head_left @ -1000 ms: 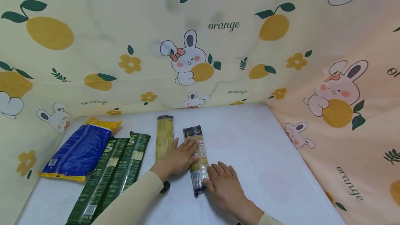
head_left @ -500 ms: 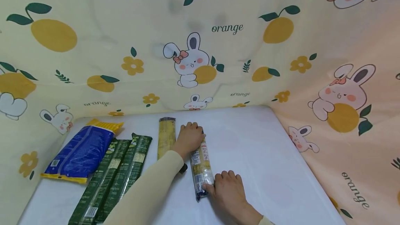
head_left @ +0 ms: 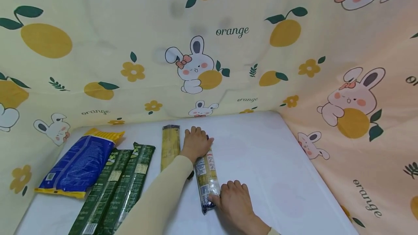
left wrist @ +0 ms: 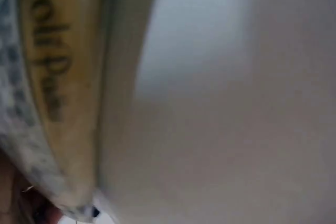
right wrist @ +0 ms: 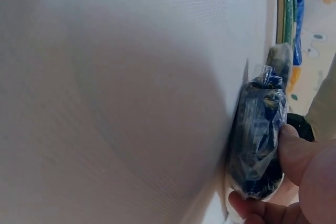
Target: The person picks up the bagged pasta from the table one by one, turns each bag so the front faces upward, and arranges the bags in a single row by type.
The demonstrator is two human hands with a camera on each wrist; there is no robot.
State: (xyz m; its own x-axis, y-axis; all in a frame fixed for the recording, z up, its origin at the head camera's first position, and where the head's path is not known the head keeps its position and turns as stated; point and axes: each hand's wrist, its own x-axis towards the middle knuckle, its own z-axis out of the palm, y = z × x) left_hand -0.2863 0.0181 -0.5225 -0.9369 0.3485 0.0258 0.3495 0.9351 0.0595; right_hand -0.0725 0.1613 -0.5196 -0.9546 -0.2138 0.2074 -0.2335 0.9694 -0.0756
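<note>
A long packet of spaghetti (head_left: 207,175), clear-wrapped with dark blue ends, lies on the white table in front of me. My left hand (head_left: 197,143) grips its far end with curled fingers and covers that end from the head view. My right hand (head_left: 236,198) holds the near end. In the right wrist view the thumb (right wrist: 296,148) presses one side of the crinkled blue end, and the fingertips (right wrist: 241,205) curl round the other. Close up and blurred, a lettered yellow wrapper (left wrist: 52,77) fills the left edge of the left wrist view.
Left of my left hand lies a second yellow spaghetti packet (head_left: 170,146). Two long green packets (head_left: 132,180) lie side by side farther left, against a large blue and yellow bag (head_left: 80,166). A printed cloth (head_left: 147,46) hangs behind the table (head_left: 277,177).
My left hand has moved from the spaghetti packet's middle to its far end, fingers now curled over it. My right hand's fingers have bent in at the near end. The packet stays on the table.
</note>
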